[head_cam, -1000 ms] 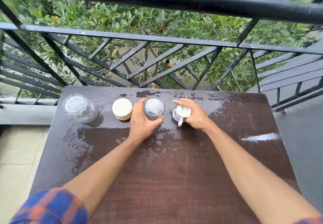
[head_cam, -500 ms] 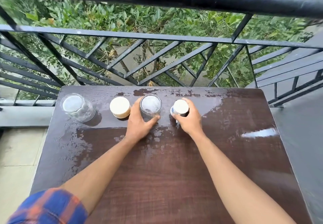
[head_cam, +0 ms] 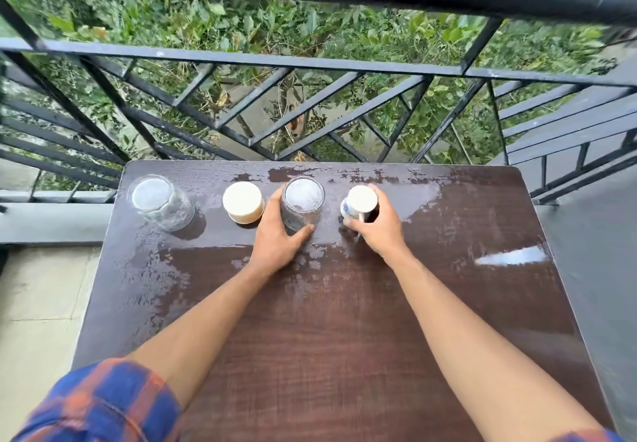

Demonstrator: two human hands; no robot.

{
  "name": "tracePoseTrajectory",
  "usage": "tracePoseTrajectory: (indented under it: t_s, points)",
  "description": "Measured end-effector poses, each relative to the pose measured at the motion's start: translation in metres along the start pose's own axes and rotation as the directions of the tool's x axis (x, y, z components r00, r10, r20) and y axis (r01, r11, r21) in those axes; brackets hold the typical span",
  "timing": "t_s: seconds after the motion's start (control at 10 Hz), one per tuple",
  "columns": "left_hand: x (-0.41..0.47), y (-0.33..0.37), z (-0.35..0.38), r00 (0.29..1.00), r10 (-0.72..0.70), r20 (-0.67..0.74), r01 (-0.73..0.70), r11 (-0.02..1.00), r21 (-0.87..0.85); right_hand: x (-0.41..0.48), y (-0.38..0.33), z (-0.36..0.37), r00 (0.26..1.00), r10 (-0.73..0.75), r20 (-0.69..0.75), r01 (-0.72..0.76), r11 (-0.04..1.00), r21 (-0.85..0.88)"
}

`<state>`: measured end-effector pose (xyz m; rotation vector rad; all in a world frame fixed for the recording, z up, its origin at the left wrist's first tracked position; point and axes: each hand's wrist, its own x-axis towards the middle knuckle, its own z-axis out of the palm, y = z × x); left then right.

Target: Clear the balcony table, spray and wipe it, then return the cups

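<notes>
- A dark brown table (head_cam: pixel 344 355) stands against a black railing (head_cam: pixel 310 66), with green leaves beyond the bars.
- Four cups stand in a row along the table's far edge, running from 9 o'clock to 3 o'clock, and all sit upside down with their bases facing up.
- At the 9 o'clock end of the row is a clear glass (head_cam: pixel 160 202); its long axis looks tilted, base leaning towards 10 o'clock, though the wide lens may cause that.
- Next along is a cream cup (head_cam: pixel 243 202), upright on its rim, standing free just beside the left hand without touching it.
- The left hand (head_cam: pixel 277 238) is wrapped around a second clear glass (head_cam: pixel 302 202), fingers on its 9 o'clock side and thumb curled across its near side; the glass's long axis is vertical.
- The right hand (head_cam: pixel 379 231) is closed around a white mug (head_cam: pixel 360 202) with blue marks, at the 3 o'clock end of the row; the mug's handle points towards 6 o'clock, at the person.
- Whether the mug's rim touches the table cannot be told, as the hand hides it.
- The far half of the table carries a wet, patchy sheen, and a bright streak of reflected light lies near the 3 o'clock edge.
- A blue and orange checked sleeve (head_cam: pixel 100 403) covers the left upper arm.
</notes>
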<state>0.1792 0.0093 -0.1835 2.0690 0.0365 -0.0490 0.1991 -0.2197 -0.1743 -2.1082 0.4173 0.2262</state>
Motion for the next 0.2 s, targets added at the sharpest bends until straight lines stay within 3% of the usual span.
tracePoseTrajectory:
  t_s: [0.1, 0.2]
  points:
    - [-0.015, -0.008, -0.003, 0.999, -0.039, 0.001, 0.039, 0.999, -0.012, -0.016, 0.005, 0.001, 1.0, -0.004, -0.022, 0.006, 0.996, 0.092]
    - [-0.044, -0.019, -0.008, 0.998, -0.055, -0.038, 0.056, 0.998, 0.025, -0.047, 0.018, 0.003, 0.998, 0.013, -0.068, -0.009, 0.999, 0.049]
